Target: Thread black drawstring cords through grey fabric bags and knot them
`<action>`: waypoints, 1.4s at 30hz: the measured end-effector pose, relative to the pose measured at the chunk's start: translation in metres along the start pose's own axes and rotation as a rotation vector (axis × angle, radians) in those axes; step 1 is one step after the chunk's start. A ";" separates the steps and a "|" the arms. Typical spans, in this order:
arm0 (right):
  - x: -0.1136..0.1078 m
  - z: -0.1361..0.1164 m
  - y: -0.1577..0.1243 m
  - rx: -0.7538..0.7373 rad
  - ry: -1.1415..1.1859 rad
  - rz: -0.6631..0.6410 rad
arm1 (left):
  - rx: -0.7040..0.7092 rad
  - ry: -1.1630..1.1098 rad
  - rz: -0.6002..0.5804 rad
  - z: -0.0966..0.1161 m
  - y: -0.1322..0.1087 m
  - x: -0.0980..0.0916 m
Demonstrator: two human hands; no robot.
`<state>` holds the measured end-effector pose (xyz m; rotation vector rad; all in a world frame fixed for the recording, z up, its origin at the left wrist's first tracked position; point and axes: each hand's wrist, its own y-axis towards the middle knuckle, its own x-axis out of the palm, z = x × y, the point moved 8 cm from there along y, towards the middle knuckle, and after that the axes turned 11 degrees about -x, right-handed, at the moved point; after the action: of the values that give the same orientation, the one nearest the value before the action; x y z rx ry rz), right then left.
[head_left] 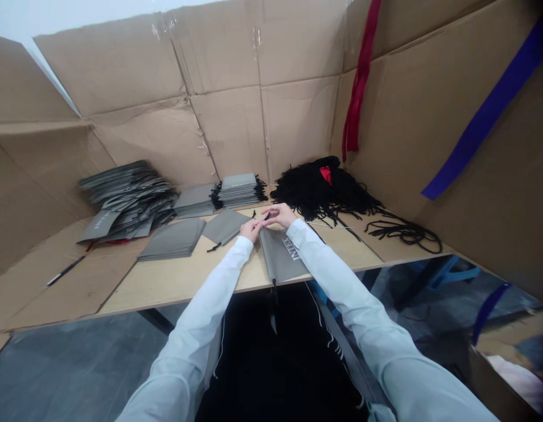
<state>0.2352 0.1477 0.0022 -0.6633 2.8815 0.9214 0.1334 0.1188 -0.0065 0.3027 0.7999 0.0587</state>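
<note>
A grey drawstring bag (pixel 278 261) with white "INTEX" lettering lies at the table's front edge, and a knotted black cord end hangs from its near corner. At its far corner, my left hand (pixel 250 229) and my right hand (pixel 279 215) meet, fingers closed around a short bit of black cord (pixel 267 217). The fingers partly hide that cord. Just left of my left hand rests another grey bag (pixel 227 225) with black cord ends. Behind my right hand lies a heap of black cords (pixel 315 190).
Messily piled grey bags (pixel 131 199) stand at the back left, near flat bag stacks (pixel 172 239). A neat stack of corded bags (pixel 238 189) sits at the back. A pen (pixel 64 271) lies far left. Cardboard walls (pixel 223 53) enclose the table; red (pixel 359 88) and blue ribbons (pixel 486 117) hang right.
</note>
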 end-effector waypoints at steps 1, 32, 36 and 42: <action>0.000 -0.002 0.000 -0.008 0.003 -0.008 | 0.003 -0.002 -0.006 0.000 0.000 0.000; -0.006 -0.018 -0.002 -0.047 0.036 0.010 | 0.067 -0.176 -0.013 0.000 0.001 -0.005; -0.011 -0.016 -0.004 0.012 0.096 0.116 | 0.039 -0.249 -0.018 -0.002 0.002 -0.003; -0.016 0.008 -0.005 0.166 0.076 0.233 | 0.009 -0.247 -0.026 -0.004 0.001 -0.001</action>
<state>0.2507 0.1543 -0.0043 -0.3629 3.1078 0.6777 0.1302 0.1208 -0.0079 0.3018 0.5588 -0.0071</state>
